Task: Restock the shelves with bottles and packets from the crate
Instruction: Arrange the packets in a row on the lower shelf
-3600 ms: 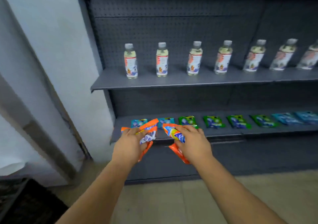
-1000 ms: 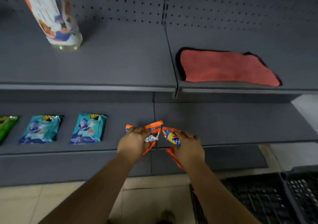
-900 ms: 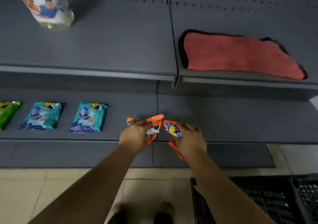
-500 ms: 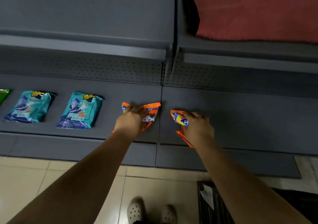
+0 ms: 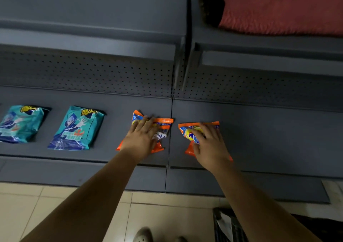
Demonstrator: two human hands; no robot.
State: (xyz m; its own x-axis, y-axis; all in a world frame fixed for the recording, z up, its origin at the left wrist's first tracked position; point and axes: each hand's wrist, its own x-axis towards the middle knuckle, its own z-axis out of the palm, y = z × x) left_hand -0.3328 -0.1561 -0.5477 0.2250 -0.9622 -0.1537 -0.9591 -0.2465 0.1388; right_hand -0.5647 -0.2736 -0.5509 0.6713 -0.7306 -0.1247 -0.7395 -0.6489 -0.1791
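Two orange packets lie flat on the lower grey shelf (image 5: 269,141). My left hand (image 5: 142,140) rests with straight fingers on the left orange packet (image 5: 163,128), just left of the shelf seam. My right hand (image 5: 208,145) lies with spread fingers on the right orange packet (image 5: 187,132), just right of the seam. Each hand covers most of its packet. Two teal packets (image 5: 76,128) (image 5: 19,123) lie further left on the same shelf.
A red cloth (image 5: 282,7) lies on the upper shelf at the top right. The black crate (image 5: 228,225) stands on the tiled floor at the bottom right. To the right of the orange packets the lower shelf shows bare grey surface. My shoes (image 5: 143,235) show below.
Both hands have lowered the orange packets onto the lower shelf and flattened over them; before, the fingers gripped the packets. The view has moved closer and tilted down.
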